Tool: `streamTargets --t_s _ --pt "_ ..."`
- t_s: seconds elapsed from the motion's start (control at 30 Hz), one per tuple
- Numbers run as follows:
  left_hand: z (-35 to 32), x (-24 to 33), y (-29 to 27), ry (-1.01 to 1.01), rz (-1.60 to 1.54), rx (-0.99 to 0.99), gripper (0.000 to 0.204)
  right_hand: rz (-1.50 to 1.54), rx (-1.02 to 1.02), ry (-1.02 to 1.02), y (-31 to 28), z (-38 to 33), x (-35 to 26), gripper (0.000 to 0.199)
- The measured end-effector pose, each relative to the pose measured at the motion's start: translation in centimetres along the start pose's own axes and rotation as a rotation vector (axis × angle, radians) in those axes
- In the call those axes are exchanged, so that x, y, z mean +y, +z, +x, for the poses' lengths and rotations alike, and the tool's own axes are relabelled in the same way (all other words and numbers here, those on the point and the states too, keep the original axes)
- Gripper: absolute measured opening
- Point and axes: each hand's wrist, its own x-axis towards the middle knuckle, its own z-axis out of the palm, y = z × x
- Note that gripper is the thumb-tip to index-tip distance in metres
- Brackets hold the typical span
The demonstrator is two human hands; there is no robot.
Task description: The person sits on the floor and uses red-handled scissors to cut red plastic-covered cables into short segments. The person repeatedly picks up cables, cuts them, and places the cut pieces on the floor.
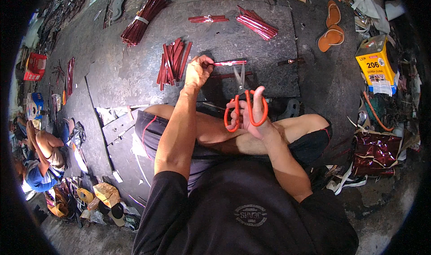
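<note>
My left hand point(199, 73) pinches one end of a shiny dark red strip point(232, 63), which points to the right above the dark board point(274, 79). Orange-handled scissors point(241, 85) are in my right hand point(257, 119), with fingers and thumb through the loops. Their blades are spread, the tips close to the strip's lower edge; whether they touch it I cannot tell. Another red strip point(233, 75) lies behind the blades. Beside my left hand is a loose pile of dark red strips point(173, 62).
Farther off lie a tied bundle of red strips point(142, 22), a small bunch point(208, 19) and a glossy pile point(257, 23). Orange sandals point(331, 38) and a yellow can point(376, 64) stand to the right. Another person point(42, 165) sits at far left.
</note>
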Motion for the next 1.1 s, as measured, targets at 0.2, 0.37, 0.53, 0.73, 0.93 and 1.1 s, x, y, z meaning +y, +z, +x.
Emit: streamTargets --t_s 0.2,0.37,0.53,0.73,0.93,1.1 --pt "-0.3 0.4 0.1 0.099 0.021 0.066 0.02 -0.218 0.106 -0.051 -1.6 -1.9 -1.3 0.115" --pt "-0.3 0.7 0.0 0.045 0.027 0.057 0.019 -0.212 0.086 0.042 -1.6 -1.9 -2.0 0.119" --pt "-0.3 0.8 0.0 0.068 0.008 0.07 0.017 -0.181 0.049 0.084 -1.5 -1.1 -1.6 0.123" --pt "-0.3 0.8 0.0 0.085 0.046 0.095 0.018 -0.119 0.037 0.083 -1.8 0.1 -1.0 0.121" --pt "-0.2 0.4 0.1 0.058 0.062 0.084 0.018 -0.129 0.053 0.099 -1.7 0.3 -0.8 0.119" --pt "-0.1 0.4 0.1 -0.018 0.035 0.023 0.018 -0.173 0.054 0.11 -1.3 0.9 -0.4 0.121"
